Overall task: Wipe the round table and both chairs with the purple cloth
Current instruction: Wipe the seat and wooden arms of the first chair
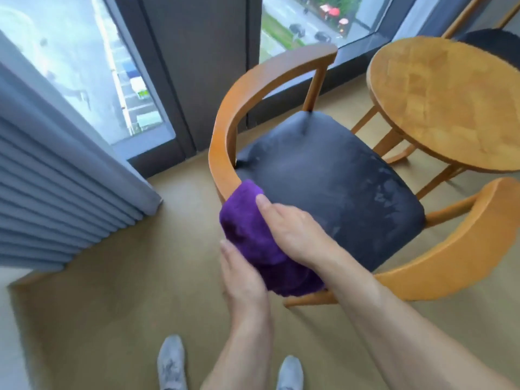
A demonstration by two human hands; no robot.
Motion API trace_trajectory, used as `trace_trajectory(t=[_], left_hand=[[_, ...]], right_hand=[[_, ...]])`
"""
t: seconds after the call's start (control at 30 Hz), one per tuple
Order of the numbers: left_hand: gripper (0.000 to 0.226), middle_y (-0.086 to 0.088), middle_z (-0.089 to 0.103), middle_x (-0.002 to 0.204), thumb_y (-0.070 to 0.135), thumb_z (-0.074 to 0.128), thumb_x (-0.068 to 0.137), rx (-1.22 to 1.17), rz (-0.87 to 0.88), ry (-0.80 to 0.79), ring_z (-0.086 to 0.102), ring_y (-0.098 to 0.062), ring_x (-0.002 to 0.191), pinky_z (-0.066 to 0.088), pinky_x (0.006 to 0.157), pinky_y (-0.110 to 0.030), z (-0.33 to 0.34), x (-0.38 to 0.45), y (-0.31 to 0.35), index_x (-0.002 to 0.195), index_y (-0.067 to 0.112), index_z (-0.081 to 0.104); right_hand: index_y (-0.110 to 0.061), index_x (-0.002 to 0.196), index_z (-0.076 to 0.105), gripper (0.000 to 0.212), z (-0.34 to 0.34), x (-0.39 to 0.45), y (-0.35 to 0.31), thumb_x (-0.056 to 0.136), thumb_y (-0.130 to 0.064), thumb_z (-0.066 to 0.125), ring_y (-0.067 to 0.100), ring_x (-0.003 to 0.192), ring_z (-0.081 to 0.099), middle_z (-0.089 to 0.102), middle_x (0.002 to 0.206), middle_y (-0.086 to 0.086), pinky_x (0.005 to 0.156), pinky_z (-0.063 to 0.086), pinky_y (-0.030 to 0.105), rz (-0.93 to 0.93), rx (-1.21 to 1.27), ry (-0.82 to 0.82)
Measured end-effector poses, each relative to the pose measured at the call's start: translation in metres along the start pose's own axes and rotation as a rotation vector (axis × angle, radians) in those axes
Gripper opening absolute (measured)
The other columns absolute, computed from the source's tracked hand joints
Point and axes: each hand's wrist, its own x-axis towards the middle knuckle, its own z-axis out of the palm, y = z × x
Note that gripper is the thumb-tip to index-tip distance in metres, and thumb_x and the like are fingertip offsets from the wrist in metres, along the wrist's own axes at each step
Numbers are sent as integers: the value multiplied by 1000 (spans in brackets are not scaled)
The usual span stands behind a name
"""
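Head view: purple cloth (pixel 247 235) over chair (pixel 222 142) rail, fingers beneath hidden.

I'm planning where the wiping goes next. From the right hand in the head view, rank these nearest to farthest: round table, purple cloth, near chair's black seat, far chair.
1. purple cloth, under the right hand.
2. black seat, just beyond it.
3. round table, upper right.
4. far chair, behind the table.

A chair (pixel 323 175) sits centre. Cloth (pixel 253 237) drapes over its armrest at 7 o'clock, a hand on either side. The tabletop (pixel 450 102) stands at 2 o'clock, a second chair (pixel 495 43) behind it. Curtain (pixel 56 178) at 9 o'clock.
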Motion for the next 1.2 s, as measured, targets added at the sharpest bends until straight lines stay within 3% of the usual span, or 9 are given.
trace_trajectory(t=[0.13, 0.27, 0.4, 0.53, 0.67, 0.77, 0.93, 1.07, 1.2], left_hand=[[105, 4, 56, 143, 99, 27, 59, -240, 4, 38, 53, -20, 132, 38, 114, -46, 41, -4, -9, 137, 34, 54], [90, 5, 55, 144, 84, 31, 66, -392, 72, 78, 51, -19, 133, 38, 114, -44, 51, 1, -3, 140, 35, 51], [78, 7, 46, 152, 77, 29, 81, -358, 142, 65, 37, -15, 143, 28, 119, -42, 52, 10, 6, 146, 36, 44], [65, 12, 40, 155, 68, 23, 91, -264, 341, 28, 24, 1, 144, 19, 123, -36, 48, 20, 28, 149, 41, 38], [58, 13, 55, 140, 65, 29, 89, -190, 533, -101, 45, -14, 137, 34, 116, -45, 39, 44, 59, 140, 44, 44], [52, 8, 63, 128, 66, 34, 84, -58, 506, -192, 56, -18, 126, 39, 111, -49, 39, 73, 93, 126, 44, 55], [49, 0, 73, 112, 66, 45, 72, -30, 370, -404, 66, -22, 112, 46, 106, -48, 45, 123, 135, 101, 37, 72], [67, -8, 70, 124, 66, 55, 78, -208, 201, -504, 64, -26, 119, 45, 109, -46, 45, 143, 132, 125, 20, 67], [96, -2, 65, 133, 96, 50, 62, -167, 83, -481, 61, -25, 124, 43, 109, -49, 45, 153, 103, 133, 32, 60]], right_hand=[[-18, 121, 66, 66, -8, 7, 0, 101, -61, 21, 17, 119, 57, 65, 127, -2, 104, 40, 34, 6, 137, -130], [-24, 111, 69, 55, -14, 16, -4, 99, -63, 32, 6, 98, 66, 71, 106, -10, 92, 47, 26, 88, 297, -235], [-20, 105, 72, 59, -16, 31, -10, 96, -67, 38, 17, 98, 71, 76, 103, -1, 97, 52, 35, 138, 358, -297], [-21, 116, 69, 59, -12, 47, -20, 96, -67, 38, 18, 102, 69, 74, 108, -1, 101, 51, 39, 100, 379, -265], [-22, 134, 60, 61, -5, 66, -38, 96, -65, 39, 18, 112, 65, 67, 125, 0, 106, 47, 41, 26, 393, -201], [-15, 118, 68, 54, -3, 85, -60, 96, -59, 49, 19, 98, 70, 74, 110, 3, 95, 55, 39, 60, 504, -136], [-12, 95, 66, 22, 1, 117, -94, 97, -33, 62, 16, 56, 66, 66, 76, 9, 49, 55, 23, 119, 754, -92], [-10, 93, 64, 26, 5, 134, -101, 99, -35, 58, 19, 64, 63, 63, 78, 8, 55, 57, 25, 204, 813, -73], [-3, 117, 63, 45, 5, 141, -92, 103, -43, 45, 22, 90, 68, 70, 107, 12, 80, 59, 33, 283, 708, -11]])
